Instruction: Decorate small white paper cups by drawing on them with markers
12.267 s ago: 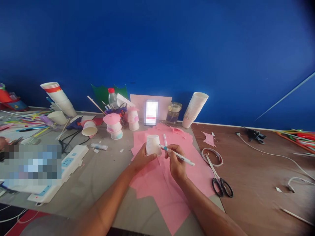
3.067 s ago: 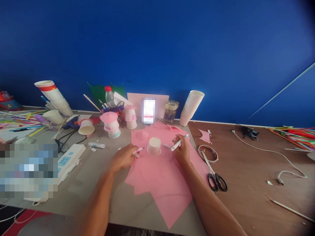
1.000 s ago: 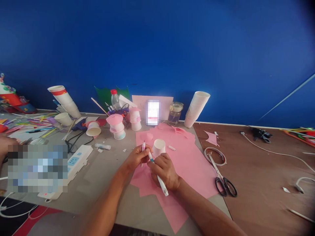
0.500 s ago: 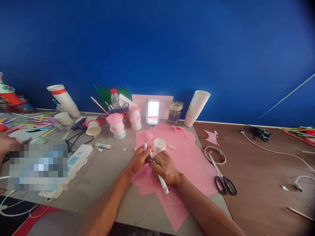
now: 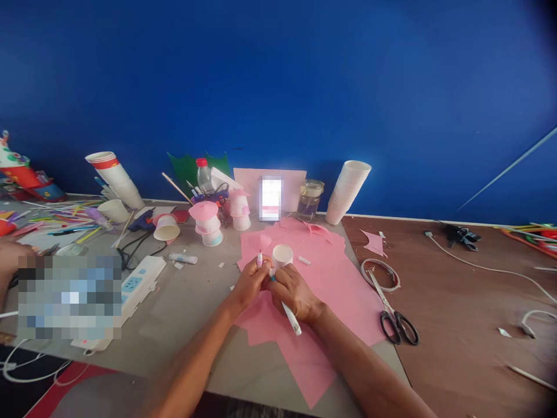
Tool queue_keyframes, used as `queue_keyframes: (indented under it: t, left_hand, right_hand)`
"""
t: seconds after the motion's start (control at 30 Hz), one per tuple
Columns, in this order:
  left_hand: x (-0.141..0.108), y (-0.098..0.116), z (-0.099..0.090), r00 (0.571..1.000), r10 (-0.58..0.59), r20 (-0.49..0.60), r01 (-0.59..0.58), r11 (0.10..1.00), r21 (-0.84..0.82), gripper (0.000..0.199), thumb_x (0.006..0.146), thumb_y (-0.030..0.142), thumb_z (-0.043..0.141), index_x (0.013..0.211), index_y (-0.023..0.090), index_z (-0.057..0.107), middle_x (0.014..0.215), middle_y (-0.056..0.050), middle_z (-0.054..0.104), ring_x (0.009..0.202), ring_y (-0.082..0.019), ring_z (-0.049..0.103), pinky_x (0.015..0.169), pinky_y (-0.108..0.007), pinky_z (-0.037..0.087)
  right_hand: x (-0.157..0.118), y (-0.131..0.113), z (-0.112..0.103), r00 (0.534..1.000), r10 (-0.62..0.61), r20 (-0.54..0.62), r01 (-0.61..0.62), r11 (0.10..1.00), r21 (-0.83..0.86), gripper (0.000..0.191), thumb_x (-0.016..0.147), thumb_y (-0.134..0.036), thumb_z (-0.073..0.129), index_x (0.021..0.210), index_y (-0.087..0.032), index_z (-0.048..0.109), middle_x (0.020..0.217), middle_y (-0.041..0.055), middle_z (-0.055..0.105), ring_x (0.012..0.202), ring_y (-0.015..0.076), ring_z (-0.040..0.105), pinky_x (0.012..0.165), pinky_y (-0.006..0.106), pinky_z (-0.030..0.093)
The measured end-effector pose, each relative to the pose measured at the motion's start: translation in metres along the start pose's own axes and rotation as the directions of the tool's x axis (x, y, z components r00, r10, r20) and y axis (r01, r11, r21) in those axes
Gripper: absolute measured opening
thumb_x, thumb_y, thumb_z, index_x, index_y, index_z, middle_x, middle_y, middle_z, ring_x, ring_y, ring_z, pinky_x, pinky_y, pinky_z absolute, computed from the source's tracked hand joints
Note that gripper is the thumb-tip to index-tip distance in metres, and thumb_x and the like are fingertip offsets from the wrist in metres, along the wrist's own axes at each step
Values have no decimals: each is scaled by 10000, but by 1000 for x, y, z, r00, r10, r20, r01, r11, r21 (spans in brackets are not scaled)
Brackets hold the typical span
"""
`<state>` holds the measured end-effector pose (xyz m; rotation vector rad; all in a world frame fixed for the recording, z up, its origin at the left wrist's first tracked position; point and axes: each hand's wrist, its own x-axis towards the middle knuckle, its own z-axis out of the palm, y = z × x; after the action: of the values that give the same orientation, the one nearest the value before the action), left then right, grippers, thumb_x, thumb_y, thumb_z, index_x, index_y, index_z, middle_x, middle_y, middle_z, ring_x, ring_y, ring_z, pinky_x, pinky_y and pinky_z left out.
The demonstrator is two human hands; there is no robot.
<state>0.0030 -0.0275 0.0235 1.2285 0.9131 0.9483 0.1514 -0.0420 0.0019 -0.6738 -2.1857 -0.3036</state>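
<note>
A white paper cup point(image 5: 282, 254) sits upside down on overlapping pink paper sheets point(image 5: 343, 299), its round base facing up, its lower front hidden. Just left of it, a slim pink-ended marker point(image 5: 260, 260) is held nearly upright. A white marker point(image 5: 291, 319) with a teal band slants toward the viewer, its far tip hidden.

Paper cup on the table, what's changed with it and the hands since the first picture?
The left hand let go of the cup, which now stands on the pink paper, and took hold of a pink marker. The right hand still holds the white marker, moved from the cup's side toward the left hand. The scissors stayed put.
</note>
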Motion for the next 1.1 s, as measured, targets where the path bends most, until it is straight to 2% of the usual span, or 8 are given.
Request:
queue_keyframes:
  t: [0.43, 0.5, 0.63, 0.7, 0.8, 0.87, 0.93, 1.1]
  left_hand:
    - [-1, -10, 4, 1000, -8, 3, 8, 999, -37, 375, 814, 549, 566, 793, 184, 483, 616, 63, 326, 518, -70, 271, 449, -191, 249]
    - [-1, -8, 4, 1000, -2, -5, 1, 997, -83, 370, 812, 536, 585, 873, 175, 527, 624, 62, 351, 519, -64, 287, 462, -188, 262]
    - [3, -3, 0, 998, 49, -50, -62, 950, -307, 416, 801, 438, 651, 1117, 201, 518, 604, 74, 380, 500, -56, 314, 482, -184, 273]
    - [6, -2, -5, 996, 65, -68, -86, 914, -397, 365, 780, 336, 680, 1081, 185, 540, 601, 74, 408, 475, -44, 300, 486, -186, 279]
    - [11, -4, -11, 998, 51, -22, -55, 862, -503, 255, 733, 230, 678, 958, 146, 594, 657, 47, 473, 472, -33, 333, 513, -202, 328]
    - [13, -6, -13, 998, 50, 24, -28, 832, -554, 211, 721, 202, 666, 914, 135, 613, 705, 24, 509, 504, -43, 397, 545, -216, 364]
    - [14, -7, -13, 997, 52, 59, -8, 815, -579, 177, 729, 191, 662, 892, 132, 623, 735, 8, 533, 539, -56, 445, 575, -224, 386]
    - [9, -5, -13, 986, 46, 158, 55, 814, -578, 128, 824, 270, 631, 841, 143, 626, 755, -13, 562, 578, -85, 509, 609, -248, 413]
  right_hand:
    - [-1, 1, -2, 1000, -16, 12, 16, 1000, -9, 242, 863, -22, 396, 785, -182, 561, 661, -9, 415, 593, 145, 373, 603, 283, 316]
    - [1, -1, -2, 1000, 8, -27, -9, 1000, -7, 244, 855, -22, 401, 764, -187, 556, 647, -12, 414, 584, 145, 374, 599, 283, 316]
    - [4, 0, -10, 979, 113, -168, -118, 993, -17, 183, 858, -76, 435, 831, -194, 572, 649, -7, 437, 603, 156, 415, 619, 293, 337]
    - [1, 9, -16, 948, 211, -238, -234, 970, -69, 150, 862, -119, 468, 947, -182, 574, 695, 13, 488, 640, 169, 454, 644, 306, 355]
    - [-13, 33, -25, 886, 407, -222, -449, 874, -188, 240, 867, -141, 476, 1099, -145, 537, 786, 56, 559, 735, 202, 519, 697, 331, 378]
    - [-24, 50, -27, 830, 538, -144, -556, 781, -285, 301, 845, -108, 451, 1134, -122, 534, 838, 90, 579, 794, 231, 535, 706, 340, 381]
    - [-33, 63, -29, 773, 633, -50, -605, 711, -358, 398, 785, -37, 429, 1160, -113, 538, 882, 114, 587, 830, 243, 543, 707, 336, 382]
    - [-40, 71, -26, 619, 750, 233, -607, 645, -465, 567, 689, 6, 481, 1241, -113, 524, 975, 143, 632, 893, 273, 556, 751, 358, 388]
